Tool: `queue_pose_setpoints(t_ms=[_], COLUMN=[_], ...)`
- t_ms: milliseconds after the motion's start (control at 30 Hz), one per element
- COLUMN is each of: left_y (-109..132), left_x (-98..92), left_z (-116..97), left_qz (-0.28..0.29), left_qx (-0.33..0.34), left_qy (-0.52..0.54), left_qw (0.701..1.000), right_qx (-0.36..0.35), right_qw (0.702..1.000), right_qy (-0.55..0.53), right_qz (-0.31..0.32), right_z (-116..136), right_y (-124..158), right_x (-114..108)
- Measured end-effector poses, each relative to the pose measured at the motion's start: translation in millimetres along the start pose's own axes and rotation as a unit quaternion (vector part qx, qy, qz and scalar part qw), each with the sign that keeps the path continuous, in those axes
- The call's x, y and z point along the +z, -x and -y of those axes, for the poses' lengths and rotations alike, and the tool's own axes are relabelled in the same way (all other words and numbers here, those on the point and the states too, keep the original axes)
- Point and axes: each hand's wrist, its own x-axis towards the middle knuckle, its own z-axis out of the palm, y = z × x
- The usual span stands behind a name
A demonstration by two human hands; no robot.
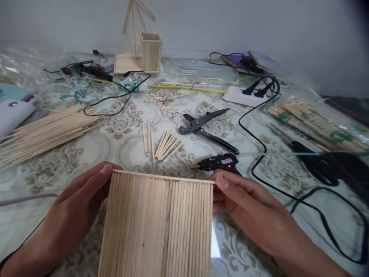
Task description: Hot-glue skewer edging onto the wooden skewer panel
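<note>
A flat panel (pixel 144 227) made of thin wooden sticks laid side by side reaches up from the bottom edge of the view. Along its far edge lies a single wooden stick (pixel 161 177), crosswise to the others. My left hand (pixel 83 204) pinches the left end of this stick against the panel's corner, thumb on top. At the opposite corner my right hand (pixel 245 204) does the same, its fingers tucked partly under the panel. Just beyond the right hand rests a black hot glue gun (pixel 220 163) with a red light lit. Short cut sticks (pixel 167 145) lie past the panel.
Black cutting pliers (pixel 201 125) lie open mid-table. A white power strip (pixel 245 96) and a black cable (pixel 256 138) are on the right, near scissors (pixel 311 161) and bagged sticks (pixel 319 119). Long sticks (pixel 54 130) lie left. A stick-built model (pixel 151 54) stands at the back.
</note>
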Motion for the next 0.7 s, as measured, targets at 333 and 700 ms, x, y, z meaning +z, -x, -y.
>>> queue_pose_setpoints(t_ms=[333,700], left_y=[-2,-3], left_x=[-3.7,-2.7], left_z=[6,5], left_qz=[0.024,0.065], left_qx=[-0.014,-0.012], left_qy=[0.04,0.059], left_qw=[0.999,0.996], right_qx=[0.018,0.0], right_qw=[0.997,0.996], right_qy=[0.013,0.047], right_qz=[-0.071,-0.08], right_z=[7,3], right_y=[2,2], right_x=[10,11])
